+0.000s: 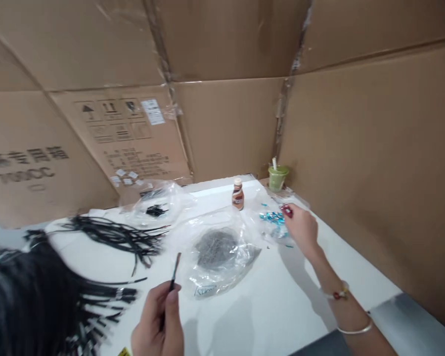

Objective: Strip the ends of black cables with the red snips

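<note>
My left hand (159, 319) is closed round a black cable (173, 277), gripped near its end. That end points upward, with thin coloured wires and a reddish tip showing. Over at the right, my right hand (300, 227) has its fingers pinched together above a clear bag of small shiny blue pieces (272, 217). Whatever sits between those fingertips is too small to make out. Between my hands lies a clear plastic bag (203, 289) with a grey tangle of fine pieces (217, 248) inside.
A thick bundle of black cables (33, 301) fills the lower left, and looser black cables (118, 237) lie behind it. Another clear bag (163, 198) holds small black parts. A small brown bottle (238, 195) and a green cup (277, 178) stand at the back. Cardboard walls (230, 128) enclose the white table (274, 306).
</note>
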`<move>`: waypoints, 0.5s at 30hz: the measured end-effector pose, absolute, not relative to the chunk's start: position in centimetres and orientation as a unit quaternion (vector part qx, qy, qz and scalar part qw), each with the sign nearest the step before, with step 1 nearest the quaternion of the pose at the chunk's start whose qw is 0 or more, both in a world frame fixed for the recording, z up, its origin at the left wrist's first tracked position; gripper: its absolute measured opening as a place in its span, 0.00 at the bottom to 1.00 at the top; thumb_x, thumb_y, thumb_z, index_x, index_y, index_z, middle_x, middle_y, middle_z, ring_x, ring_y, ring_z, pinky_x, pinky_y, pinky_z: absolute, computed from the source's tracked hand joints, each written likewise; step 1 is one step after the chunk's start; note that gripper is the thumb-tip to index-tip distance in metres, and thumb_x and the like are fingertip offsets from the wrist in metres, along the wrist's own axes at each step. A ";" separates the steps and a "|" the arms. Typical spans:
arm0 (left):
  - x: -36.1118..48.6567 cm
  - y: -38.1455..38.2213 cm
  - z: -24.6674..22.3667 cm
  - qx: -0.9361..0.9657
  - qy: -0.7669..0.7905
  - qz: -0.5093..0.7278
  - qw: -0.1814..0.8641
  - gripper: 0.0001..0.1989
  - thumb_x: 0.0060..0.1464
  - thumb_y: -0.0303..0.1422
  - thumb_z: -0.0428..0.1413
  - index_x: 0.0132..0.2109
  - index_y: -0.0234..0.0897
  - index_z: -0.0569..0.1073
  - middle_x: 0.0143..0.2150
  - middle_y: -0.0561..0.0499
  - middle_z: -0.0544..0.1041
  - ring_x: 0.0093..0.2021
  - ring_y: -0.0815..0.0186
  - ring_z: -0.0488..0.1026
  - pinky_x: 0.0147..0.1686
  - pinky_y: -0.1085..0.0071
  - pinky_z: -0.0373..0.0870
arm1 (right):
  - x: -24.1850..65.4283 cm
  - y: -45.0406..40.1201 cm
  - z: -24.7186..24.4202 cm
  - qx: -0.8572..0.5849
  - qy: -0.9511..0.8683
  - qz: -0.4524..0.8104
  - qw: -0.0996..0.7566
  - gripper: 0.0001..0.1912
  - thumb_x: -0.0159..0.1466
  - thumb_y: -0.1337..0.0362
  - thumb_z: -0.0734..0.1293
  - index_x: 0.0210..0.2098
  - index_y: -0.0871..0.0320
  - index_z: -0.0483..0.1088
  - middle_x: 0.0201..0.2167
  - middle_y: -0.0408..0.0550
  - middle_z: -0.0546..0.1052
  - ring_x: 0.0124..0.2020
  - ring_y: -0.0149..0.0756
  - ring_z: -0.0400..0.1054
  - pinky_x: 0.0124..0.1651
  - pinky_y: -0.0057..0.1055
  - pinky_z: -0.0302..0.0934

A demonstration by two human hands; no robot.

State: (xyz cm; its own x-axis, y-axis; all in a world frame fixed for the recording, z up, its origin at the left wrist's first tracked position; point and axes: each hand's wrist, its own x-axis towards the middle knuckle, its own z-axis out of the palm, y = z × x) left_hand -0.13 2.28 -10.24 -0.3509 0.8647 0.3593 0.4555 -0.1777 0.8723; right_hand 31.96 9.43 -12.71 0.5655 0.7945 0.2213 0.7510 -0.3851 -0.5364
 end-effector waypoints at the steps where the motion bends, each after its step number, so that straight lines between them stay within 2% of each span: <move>1: -0.4 2.2 -10.3 0.546 0.602 0.553 0.186 0.09 0.55 0.40 0.55 0.36 0.40 0.72 0.28 0.53 0.75 0.27 0.70 0.71 0.29 0.80 0.67 | 32.7 10.0 -12.4 -0.843 -0.452 0.028 0.291 0.13 0.68 0.56 0.62 0.45 0.57 0.71 0.38 0.48 0.74 0.38 0.35 0.69 0.43 0.36 0.64; 4: -1.2 1.8 -10.5 0.577 0.573 0.561 0.154 0.10 0.56 0.40 0.54 0.35 0.39 0.73 0.26 0.53 0.76 0.22 0.72 0.69 0.22 0.81 0.66 | 34.0 11.8 -12.5 -0.870 -0.425 0.020 0.249 0.14 0.67 0.59 0.62 0.45 0.63 0.72 0.37 0.54 0.76 0.42 0.43 0.71 0.45 0.44 0.63; 8: -1.6 1.0 -10.6 0.591 0.559 0.572 0.104 0.09 0.58 0.37 0.52 0.37 0.39 0.75 0.22 0.57 0.73 0.17 0.74 0.63 0.19 0.81 0.61 | 34.9 12.5 -13.0 -0.891 -0.397 0.047 0.213 0.17 0.64 0.58 0.64 0.42 0.66 0.76 0.38 0.66 0.77 0.45 0.57 0.71 0.42 0.48 0.62; 11: -1.5 0.6 -10.5 0.572 0.570 0.582 0.093 0.09 0.59 0.36 0.51 0.38 0.40 0.76 0.18 0.60 0.67 0.17 0.74 0.59 0.20 0.79 0.57 | 35.5 12.4 -12.8 -0.905 -0.363 0.069 0.211 0.17 0.64 0.56 0.65 0.43 0.63 0.75 0.40 0.62 0.76 0.46 0.51 0.71 0.46 0.47 0.63; 15: -1.7 0.4 -10.0 0.554 0.579 0.585 0.126 0.10 0.59 0.36 0.51 0.37 0.41 0.76 0.19 0.60 0.66 0.17 0.74 0.56 0.21 0.77 0.54 | 35.0 11.8 -11.2 -0.902 -0.340 0.078 0.255 0.13 0.65 0.57 0.65 0.43 0.60 0.72 0.42 0.51 0.75 0.45 0.40 0.69 0.50 0.44 0.63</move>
State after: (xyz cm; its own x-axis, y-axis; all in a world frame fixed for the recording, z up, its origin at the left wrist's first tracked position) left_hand -1.66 0.39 -10.03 -0.3543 0.7886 0.5026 0.4948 -0.2980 0.8163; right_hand 35.02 11.79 -11.19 0.7562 0.6535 0.0336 0.5741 -0.6379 -0.5133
